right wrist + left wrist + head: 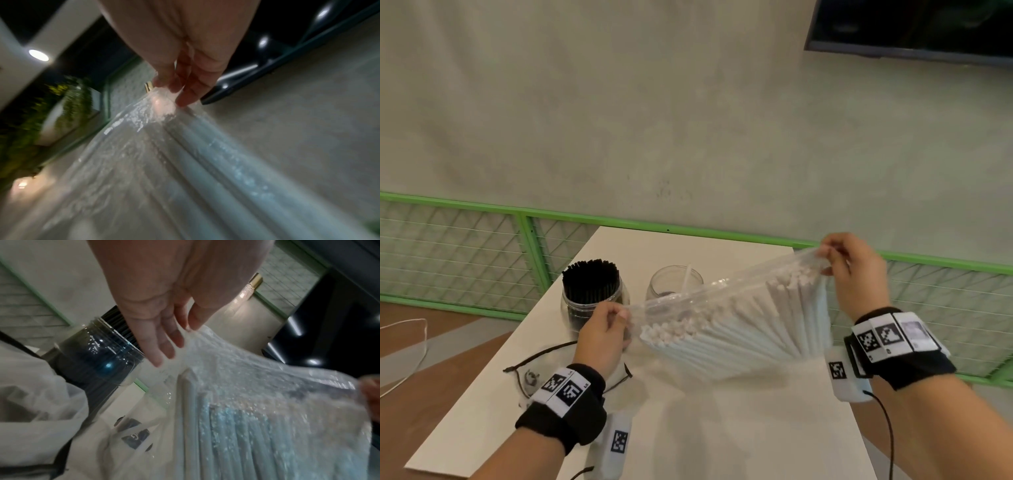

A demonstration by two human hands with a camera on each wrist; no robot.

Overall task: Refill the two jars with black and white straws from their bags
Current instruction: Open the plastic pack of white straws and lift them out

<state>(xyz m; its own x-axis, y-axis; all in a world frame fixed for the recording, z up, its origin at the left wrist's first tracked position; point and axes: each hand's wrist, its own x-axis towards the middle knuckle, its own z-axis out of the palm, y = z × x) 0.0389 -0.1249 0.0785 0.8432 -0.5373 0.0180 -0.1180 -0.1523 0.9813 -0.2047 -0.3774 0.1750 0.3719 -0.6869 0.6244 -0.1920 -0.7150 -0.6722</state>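
A clear plastic bag [722,291] full of white straws [743,329] hangs stretched above the white table [688,428]. My left hand [616,317] pinches its lower left corner, and my right hand [828,258] pinches its raised right corner. Behind the bag stand two clear jars. The left jar [589,301] is packed with black straws [590,279]. The right jar [674,282] holds a single white straw [686,278]. The left wrist view shows my left hand [185,332] on the bag's film [257,369] beside the black-straw jar [98,356]. My right hand [174,95] grips blurred film [144,138].
A pair of glasses [530,370] lies on the table by my left wrist. A green mesh railing [482,246] runs behind the table. A dark screen [911,27] hangs on the wall at upper right. A thin cable [887,435] trails from my right wrist.
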